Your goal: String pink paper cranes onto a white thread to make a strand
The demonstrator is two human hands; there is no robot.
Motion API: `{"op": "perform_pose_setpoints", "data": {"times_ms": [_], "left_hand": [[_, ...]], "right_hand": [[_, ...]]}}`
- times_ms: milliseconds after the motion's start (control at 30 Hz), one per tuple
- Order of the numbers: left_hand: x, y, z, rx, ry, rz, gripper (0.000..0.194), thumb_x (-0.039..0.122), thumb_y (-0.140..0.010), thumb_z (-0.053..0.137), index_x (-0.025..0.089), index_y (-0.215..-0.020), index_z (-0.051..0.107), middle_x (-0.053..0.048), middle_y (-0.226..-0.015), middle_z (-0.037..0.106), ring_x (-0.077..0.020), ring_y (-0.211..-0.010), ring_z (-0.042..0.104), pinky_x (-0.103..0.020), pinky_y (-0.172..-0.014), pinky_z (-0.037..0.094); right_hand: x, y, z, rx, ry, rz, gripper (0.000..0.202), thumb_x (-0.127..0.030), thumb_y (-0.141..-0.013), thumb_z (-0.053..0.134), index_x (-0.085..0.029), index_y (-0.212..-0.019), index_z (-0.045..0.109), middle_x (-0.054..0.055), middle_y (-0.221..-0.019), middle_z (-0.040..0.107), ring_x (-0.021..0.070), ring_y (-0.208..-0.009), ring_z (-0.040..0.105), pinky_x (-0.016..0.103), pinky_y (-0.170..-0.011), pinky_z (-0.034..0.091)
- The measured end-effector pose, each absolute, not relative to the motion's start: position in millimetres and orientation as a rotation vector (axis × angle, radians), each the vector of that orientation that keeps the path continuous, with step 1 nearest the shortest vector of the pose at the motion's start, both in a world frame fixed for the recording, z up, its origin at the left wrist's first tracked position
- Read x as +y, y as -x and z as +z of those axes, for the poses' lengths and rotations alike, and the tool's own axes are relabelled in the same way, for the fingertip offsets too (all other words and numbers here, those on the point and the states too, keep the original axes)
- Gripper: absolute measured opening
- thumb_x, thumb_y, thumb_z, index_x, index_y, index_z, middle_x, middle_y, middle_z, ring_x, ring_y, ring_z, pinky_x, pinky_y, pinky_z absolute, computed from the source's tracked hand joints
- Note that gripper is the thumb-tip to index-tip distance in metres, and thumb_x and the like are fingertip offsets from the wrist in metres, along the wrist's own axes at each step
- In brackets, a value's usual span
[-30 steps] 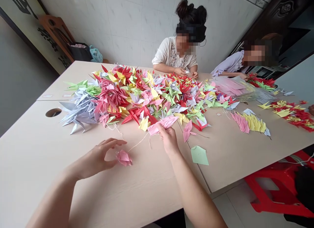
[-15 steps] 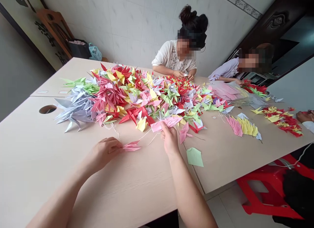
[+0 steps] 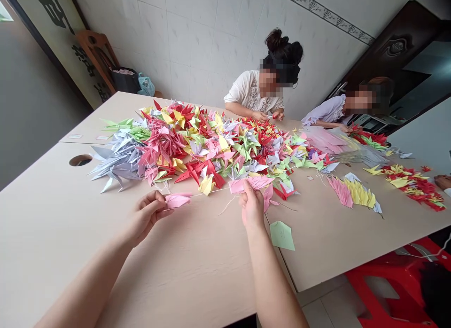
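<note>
Closed fingers of my left hand (image 3: 147, 214) pinch folded pink paper cranes (image 3: 179, 200) just above the table (image 3: 197, 253). A thin white string (image 3: 215, 192) runs taut from them to my right hand (image 3: 252, 206). That hand grips a flattened row of pink paper cranes (image 3: 261, 182), thumb on top. Beside it lies a loose pink crane (image 3: 269, 195), partly hidden. Just beyond both hands spreads a large heap of paper cranes (image 3: 165, 147) in pink, red, yellow, green and pale blue.
A green paper tag (image 3: 282, 235) lies near my right forearm. Pink and yellow cranes (image 3: 359, 191) sit in a row further right, near red and yellow ones (image 3: 416, 187). Two people work across the table; another hand (image 3: 443, 181) shows at right. A red stool (image 3: 391, 281) stands below.
My left hand has lifted and turned, raising its pink cranes. The string between my hands has gone from slack to taut. The view has shifted slightly.
</note>
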State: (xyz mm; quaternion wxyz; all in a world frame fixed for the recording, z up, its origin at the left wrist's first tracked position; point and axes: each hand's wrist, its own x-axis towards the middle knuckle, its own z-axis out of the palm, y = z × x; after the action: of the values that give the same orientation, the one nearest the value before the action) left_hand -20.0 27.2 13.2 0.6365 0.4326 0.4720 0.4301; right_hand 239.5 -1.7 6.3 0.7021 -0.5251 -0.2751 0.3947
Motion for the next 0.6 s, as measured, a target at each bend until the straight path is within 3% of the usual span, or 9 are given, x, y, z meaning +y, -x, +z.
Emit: {"op": "perform_pose_setpoints", "data": {"times_ms": [100,367,600], "left_hand": [[28.6,20.1,11.1,0.98,-0.773,0.979,0.022,0.02,-0.063,0.075,0.017,-0.061,0.054,0.003,-0.063,0.058,-0.0095,-0.062,0.061,-0.02,-0.067,0.059],[32.3,21.6,6.0,0.965,-0.425,1.007,0.019,0.001,-0.073,0.058,0.016,-0.063,0.053,0.0,-0.067,0.067,-0.012,-0.066,0.072,-0.008,-0.051,0.054],[28.0,12.7,9.8,1.03,-0.518,1.039,0.019,0.005,-0.084,0.053,0.015,-0.067,0.056,-0.003,-0.062,0.068,-0.0139,-0.064,0.072,-0.013,-0.055,0.058]], "right_hand": [[-1.8,-239.7,7.7,-0.588,1.17,0.871,0.059,-0.048,-0.069,0.07,-0.023,-0.052,0.02,-0.01,-0.048,0.013,0.0047,-0.045,0.011,0.025,-0.043,0.011],[-3.0,-237.2,7.7,-0.597,1.185,0.873,0.06,-0.047,-0.069,0.071,-0.022,-0.051,0.02,-0.01,-0.047,0.013,0.0048,-0.045,0.013,0.026,-0.043,0.011],[-3.0,-239.0,6.5,-0.609,1.172,0.856,0.056,-0.048,-0.071,0.07,-0.022,-0.053,0.023,-0.01,-0.048,0.014,0.0053,-0.045,0.013,0.025,-0.043,0.013]]}}
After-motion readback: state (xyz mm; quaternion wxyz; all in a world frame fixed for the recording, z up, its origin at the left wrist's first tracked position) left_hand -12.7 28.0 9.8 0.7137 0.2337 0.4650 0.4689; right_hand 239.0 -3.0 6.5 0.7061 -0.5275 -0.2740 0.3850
